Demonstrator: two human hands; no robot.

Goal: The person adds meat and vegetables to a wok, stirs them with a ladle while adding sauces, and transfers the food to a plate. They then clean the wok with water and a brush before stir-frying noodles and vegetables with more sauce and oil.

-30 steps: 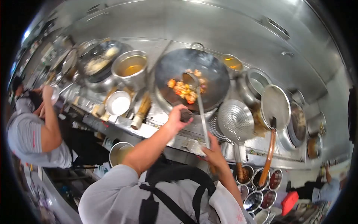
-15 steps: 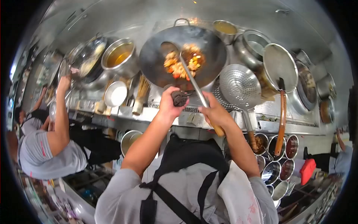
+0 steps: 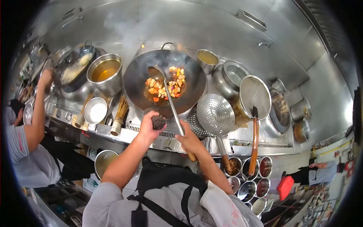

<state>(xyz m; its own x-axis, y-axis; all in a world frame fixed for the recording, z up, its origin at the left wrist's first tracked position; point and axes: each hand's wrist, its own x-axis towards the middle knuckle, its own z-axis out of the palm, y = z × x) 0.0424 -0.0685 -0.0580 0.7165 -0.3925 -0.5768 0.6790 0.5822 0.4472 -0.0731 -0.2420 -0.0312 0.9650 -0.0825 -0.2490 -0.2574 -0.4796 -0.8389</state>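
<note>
behind the right hand (image 3: 190, 140), ladle (image 3: 172, 102) partly hidden

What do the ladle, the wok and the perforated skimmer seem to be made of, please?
Ladle: metal, probably steel, from its shaft's grey sheen; the tan grip looks wooden. Wok: likely iron or carbon steel, its surface dark and dull. Perforated skimmer: bright metal, perhaps stainless steel, by its silvery shine.

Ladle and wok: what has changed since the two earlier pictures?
Since the first picture, the ladle has swung left across the wok, its bowl going from over the middle of the food to the far left; the pieces have shifted too. Nothing was taken up or let go: the right hand keeps the ladle, the left hand the dark cloth.
</note>
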